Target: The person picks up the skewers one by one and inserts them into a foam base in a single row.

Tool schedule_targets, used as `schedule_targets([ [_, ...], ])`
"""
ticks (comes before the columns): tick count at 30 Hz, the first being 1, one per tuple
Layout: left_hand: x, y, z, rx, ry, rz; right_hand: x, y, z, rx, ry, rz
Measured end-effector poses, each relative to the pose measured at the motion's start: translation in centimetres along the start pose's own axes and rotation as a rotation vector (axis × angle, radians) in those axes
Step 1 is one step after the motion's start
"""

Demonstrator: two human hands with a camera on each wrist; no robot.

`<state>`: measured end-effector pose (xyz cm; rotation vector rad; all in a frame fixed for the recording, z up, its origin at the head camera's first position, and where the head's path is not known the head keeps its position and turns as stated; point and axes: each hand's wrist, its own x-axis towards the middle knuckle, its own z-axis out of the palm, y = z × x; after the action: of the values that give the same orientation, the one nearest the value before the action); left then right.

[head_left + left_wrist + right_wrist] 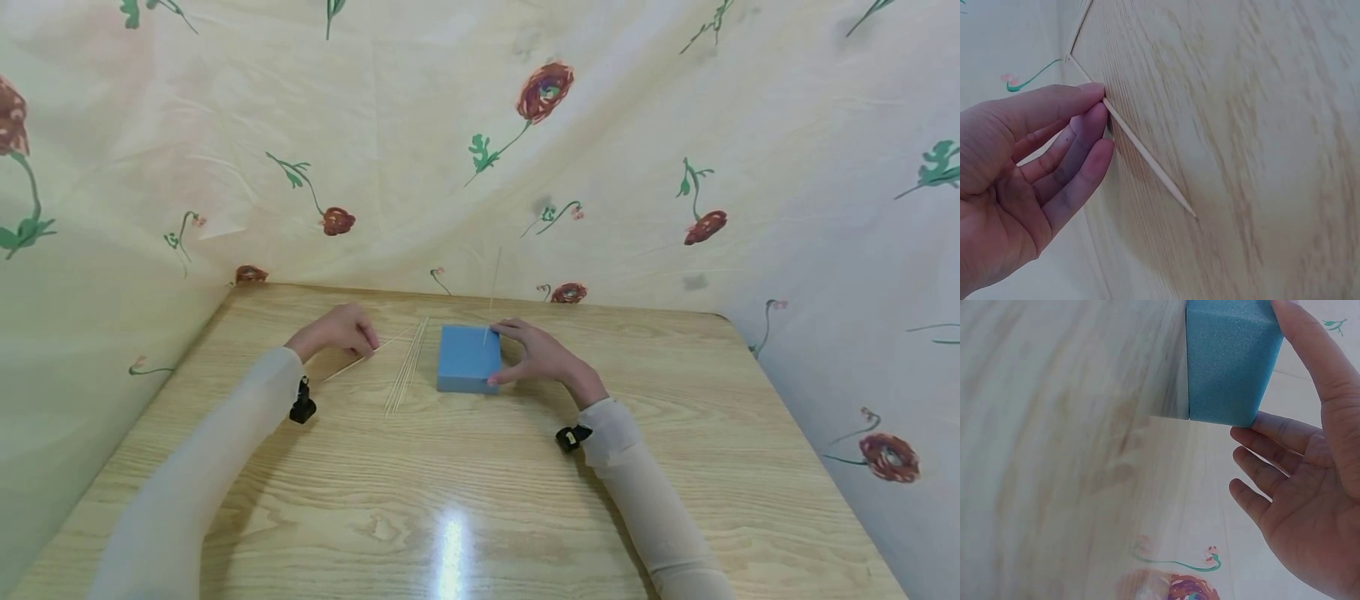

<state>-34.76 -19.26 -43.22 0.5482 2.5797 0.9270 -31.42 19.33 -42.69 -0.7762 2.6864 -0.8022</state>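
Observation:
Between thumb and fingertips, my left hand (343, 331) pinches a thin wooden skewer (1149, 157), which slants low over the table left of the others. In the left wrist view its pointed end extends past the fingers. A blue foam block (467, 357) sits flat on the table, and one upright skewer (496, 279) stands in its far right part. My right hand (542, 354) holds the block at its right side, thumb at the near corner and fingertips at the far one. In the right wrist view, the other fingers spread beside the block (1229, 369).
Several loose skewers (406, 367) lie in a narrow bundle on the wooden table (375, 492), between my left hand and the block. A flower-patterned cloth (420, 125) hangs behind the table and along both sides. Small black cameras (302, 404) are strapped to the wrists.

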Motion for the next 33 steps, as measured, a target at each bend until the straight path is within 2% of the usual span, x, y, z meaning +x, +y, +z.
schedule_targets([
  [7,-0.5,-0.4,-0.1,-0.018,-0.007,0.021,-0.2,-0.3,-0.1,-0.004,0.0,0.003],
  [14,-1.2,-0.9,0.0,-0.05,-0.006,0.013,-0.2,-0.3,0.0,-0.001,-0.006,0.013],
  [23,-1.7,-1.3,0.1,-0.083,0.001,0.046,-0.3,-0.1,0.2,-0.007,-0.003,0.014],
  [33,-2.2,-0.5,0.2,-0.121,0.014,0.03,-0.3,0.0,0.1,0.0,0.003,0.022],
])
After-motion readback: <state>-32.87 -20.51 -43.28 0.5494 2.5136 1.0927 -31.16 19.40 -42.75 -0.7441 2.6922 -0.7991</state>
